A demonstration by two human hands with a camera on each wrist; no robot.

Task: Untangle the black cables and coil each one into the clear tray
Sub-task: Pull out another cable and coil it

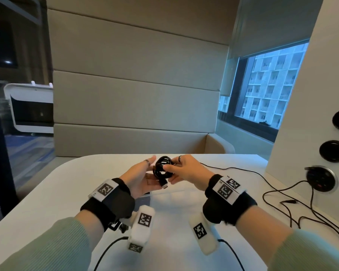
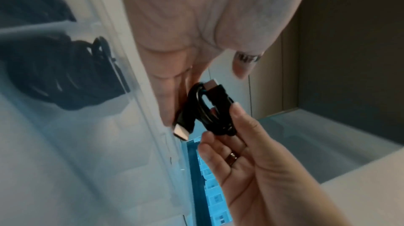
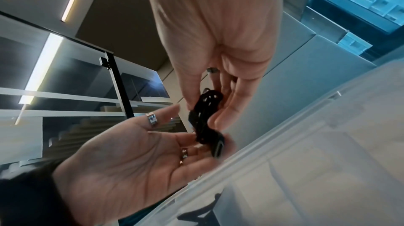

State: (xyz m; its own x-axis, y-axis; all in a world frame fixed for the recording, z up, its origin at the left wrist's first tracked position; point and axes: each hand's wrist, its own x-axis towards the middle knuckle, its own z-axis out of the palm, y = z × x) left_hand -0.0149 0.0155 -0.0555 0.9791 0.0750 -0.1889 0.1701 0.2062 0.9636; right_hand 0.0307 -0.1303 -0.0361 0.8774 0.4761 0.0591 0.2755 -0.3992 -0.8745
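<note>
A black cable wound into a small coil (image 1: 162,169) is held above the table, its silver plug (image 1: 165,185) hanging below. My right hand (image 1: 168,174) pinches the coil (image 3: 205,114) between thumb and fingers. My left hand (image 1: 152,168) is open, palm up toward the right, its straight fingers (image 3: 196,150) touching the coil's lower side. The clear tray (image 1: 145,195) lies on the table right under the hands. In the left wrist view another coiled black cable (image 2: 65,74) lies inside the tray (image 2: 87,143).
Loose black cables (image 1: 282,200) sprawl over the right side of the white table (image 1: 47,202), running to a round socket (image 1: 321,178) in the wall panel. A thin cable (image 1: 233,169) lies behind the right hand. A padded bench stands beyond the table's far edge.
</note>
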